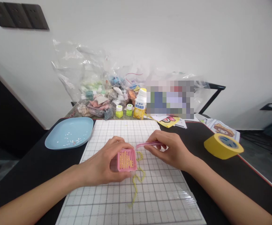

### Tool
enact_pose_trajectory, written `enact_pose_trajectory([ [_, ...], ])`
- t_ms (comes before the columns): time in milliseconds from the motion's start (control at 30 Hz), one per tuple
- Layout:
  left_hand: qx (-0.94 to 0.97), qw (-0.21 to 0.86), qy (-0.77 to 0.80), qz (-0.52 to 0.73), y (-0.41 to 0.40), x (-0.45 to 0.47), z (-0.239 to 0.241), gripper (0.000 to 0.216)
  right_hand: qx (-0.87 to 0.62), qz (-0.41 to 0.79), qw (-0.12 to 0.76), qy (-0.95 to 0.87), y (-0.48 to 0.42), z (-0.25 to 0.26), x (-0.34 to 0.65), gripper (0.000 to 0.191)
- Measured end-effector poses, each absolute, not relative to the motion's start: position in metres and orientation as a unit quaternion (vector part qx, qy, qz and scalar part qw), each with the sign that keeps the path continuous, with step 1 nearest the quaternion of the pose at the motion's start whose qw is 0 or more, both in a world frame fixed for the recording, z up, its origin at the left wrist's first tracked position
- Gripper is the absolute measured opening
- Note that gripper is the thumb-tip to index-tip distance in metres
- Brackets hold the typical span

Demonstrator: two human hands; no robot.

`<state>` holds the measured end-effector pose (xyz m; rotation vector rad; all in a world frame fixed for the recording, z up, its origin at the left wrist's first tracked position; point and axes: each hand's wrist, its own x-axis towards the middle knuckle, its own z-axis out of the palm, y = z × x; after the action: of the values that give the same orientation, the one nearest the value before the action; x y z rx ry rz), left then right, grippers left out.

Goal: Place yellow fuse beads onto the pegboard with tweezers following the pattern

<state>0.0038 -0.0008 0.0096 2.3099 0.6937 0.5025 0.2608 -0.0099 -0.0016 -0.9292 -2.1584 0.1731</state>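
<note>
My left hand (105, 162) grips a small pink ridged tray (127, 171) by its sides, over the gridded white board. Rows of tiny yellow beads (125, 160) lie in the tray's grooves. Between the thumb and fingers of my right hand (168, 148) is a pair of pink tweezers (147, 144), their tips near the tray's upper right corner. Whether the tips hold a bead is too small to tell. A wavy line of yellow-green beads (135, 190) runs down the board beside and below the tray, partly hidden by it.
A blue plate (56, 134) with scattered white bits lies at left. Two small bead jars (129, 110), a white-and-yellow bottle (140, 104) and plastic bags of supplies (98, 103) line the back. On the right sits a roll of yellow tape (217, 147), near printed cards (225, 129).
</note>
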Motion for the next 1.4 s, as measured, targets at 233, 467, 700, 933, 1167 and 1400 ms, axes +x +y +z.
enact_pose_trajectory([
  [233,0.891,0.300,0.258,0.224,-0.002,0.005,0.007,0.048,-0.333,0.071,0.376,-0.862,-0.017,-0.002,0.248,0.014],
  [467,0.892,0.293,0.258,0.226,-0.003,0.005,0.008,0.047,-0.331,0.070,0.369,-0.866,-0.016,-0.005,0.248,0.015],
  [700,0.896,0.283,0.250,0.233,-0.002,0.006,0.009,0.044,-0.336,0.070,0.360,-0.867,-0.017,-0.006,0.246,0.016],
  [933,0.896,0.279,0.255,0.232,-0.003,0.006,0.009,0.045,-0.336,0.068,0.365,-0.866,-0.017,-0.006,0.246,0.015],
  [1167,0.897,0.280,0.254,0.230,-0.002,0.005,0.007,0.047,-0.334,0.061,0.363,-0.867,-0.017,-0.006,0.246,0.016],
  [1400,0.899,0.278,0.249,0.228,-0.002,0.006,0.009,0.045,-0.334,0.059,0.366,-0.867,-0.017,-0.006,0.246,0.017],
])
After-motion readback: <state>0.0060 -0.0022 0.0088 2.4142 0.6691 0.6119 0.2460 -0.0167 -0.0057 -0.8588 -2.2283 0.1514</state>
